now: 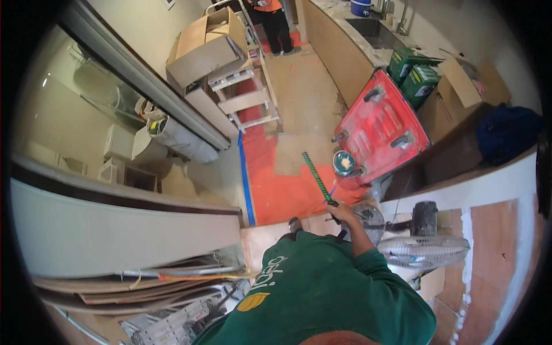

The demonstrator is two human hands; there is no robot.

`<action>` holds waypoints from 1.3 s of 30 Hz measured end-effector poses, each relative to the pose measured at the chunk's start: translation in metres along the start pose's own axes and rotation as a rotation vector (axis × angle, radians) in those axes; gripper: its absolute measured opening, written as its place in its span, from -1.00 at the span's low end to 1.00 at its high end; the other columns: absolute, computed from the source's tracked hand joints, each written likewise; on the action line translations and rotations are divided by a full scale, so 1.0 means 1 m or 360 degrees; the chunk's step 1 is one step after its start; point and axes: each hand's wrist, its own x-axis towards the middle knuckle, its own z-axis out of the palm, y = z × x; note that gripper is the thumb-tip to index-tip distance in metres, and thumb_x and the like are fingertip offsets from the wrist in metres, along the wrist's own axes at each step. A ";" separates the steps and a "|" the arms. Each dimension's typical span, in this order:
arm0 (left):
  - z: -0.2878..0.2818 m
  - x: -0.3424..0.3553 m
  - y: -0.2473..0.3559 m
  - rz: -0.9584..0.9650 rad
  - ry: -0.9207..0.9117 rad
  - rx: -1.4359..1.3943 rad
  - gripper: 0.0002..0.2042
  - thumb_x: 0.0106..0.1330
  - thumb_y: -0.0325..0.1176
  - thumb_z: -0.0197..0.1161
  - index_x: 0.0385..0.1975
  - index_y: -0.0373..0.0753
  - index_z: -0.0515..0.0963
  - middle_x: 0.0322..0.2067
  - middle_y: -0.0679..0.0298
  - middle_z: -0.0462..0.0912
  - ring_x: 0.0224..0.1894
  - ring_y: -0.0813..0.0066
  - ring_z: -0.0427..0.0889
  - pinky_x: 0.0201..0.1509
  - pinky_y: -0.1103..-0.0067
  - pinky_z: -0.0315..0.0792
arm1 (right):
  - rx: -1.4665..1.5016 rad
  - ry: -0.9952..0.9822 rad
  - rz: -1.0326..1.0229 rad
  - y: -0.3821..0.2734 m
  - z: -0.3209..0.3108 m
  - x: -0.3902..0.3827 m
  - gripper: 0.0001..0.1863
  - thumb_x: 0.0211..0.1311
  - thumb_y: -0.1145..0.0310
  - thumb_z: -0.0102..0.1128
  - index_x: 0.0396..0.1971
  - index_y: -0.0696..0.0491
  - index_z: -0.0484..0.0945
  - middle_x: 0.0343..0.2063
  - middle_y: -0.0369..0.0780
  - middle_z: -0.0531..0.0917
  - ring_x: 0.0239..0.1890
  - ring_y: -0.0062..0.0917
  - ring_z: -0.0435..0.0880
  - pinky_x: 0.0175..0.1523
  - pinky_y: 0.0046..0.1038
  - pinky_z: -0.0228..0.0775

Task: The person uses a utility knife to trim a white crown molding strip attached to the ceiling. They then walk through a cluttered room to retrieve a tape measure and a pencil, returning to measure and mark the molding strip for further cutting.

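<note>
so, a slim green-and-black striped stick (317,176) in the right hand (344,213)

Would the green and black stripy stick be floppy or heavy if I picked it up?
The stripy stick is probably stiff: it juts straight out from the right hand without sagging. It looks slim, so it may be light for its length. Held near one end, it might swing easily at the far tip.

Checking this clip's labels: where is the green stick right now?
In the head view, near the centre, the green stick extends forward from the right hand, left of the red trolley.
</note>
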 end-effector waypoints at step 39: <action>-0.424 0.682 1.182 0.1238 0.0632 -0.0010 -0.64 0.19 -0.20 0.27 -0.09 -0.27 0.60 -0.17 -0.02 0.67 -0.11 0.09 0.66 -0.01 0.35 0.50 | -0.0615 0.0757 0.0197 -0.286 -0.365 0.862 -0.40 -0.02 0.18 0.27 0.08 0.10 0.50 -0.17 0.12 0.64 -0.08 -0.17 0.65 0.03 -0.24 0.45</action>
